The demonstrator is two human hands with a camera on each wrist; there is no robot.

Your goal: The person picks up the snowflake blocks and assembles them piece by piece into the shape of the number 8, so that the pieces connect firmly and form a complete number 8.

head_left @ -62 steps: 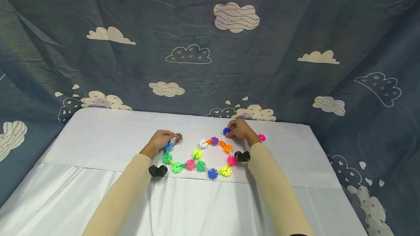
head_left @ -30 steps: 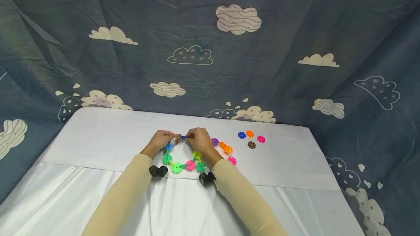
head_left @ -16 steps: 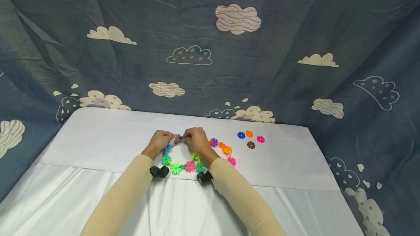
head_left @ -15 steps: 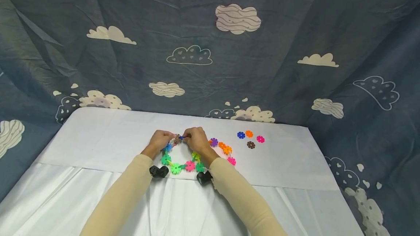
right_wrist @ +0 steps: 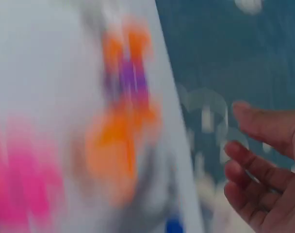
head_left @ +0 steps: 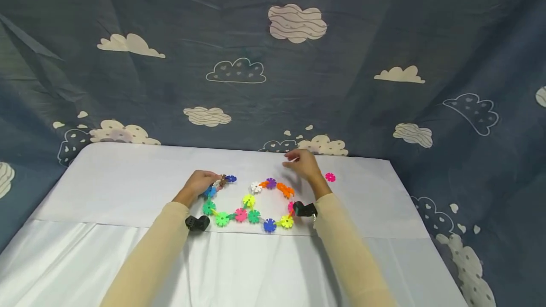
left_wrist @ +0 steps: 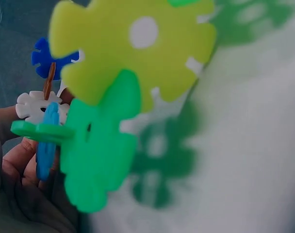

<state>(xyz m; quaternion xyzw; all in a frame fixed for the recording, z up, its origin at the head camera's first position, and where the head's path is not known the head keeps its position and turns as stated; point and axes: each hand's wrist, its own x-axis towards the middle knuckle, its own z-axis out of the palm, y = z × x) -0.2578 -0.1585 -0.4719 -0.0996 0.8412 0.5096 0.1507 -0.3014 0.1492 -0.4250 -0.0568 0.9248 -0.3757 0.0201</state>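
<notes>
My left hand pinches a chain of slotted plastic flower discs close to its far end, around the white disc and brown disc. A dark blue disc is joined edgewise to the brown one at the tip. Along the chain come a light blue disc, green discs and a pink disc, curving into a second loop with a purple disc and orange discs. My right hand, fingers apart and holding nothing, hovers over the table's far side, right of the chain.
A loose pink disc lies right of my right hand; the arm hides the area beside it. White cloth covers the table. A dark cloud-printed curtain hangs behind its far edge.
The right hand has let go of the dark blue disc, now joined to the brown one, and has moved right and away toward the loose discs. The left hand keeps its hold.
</notes>
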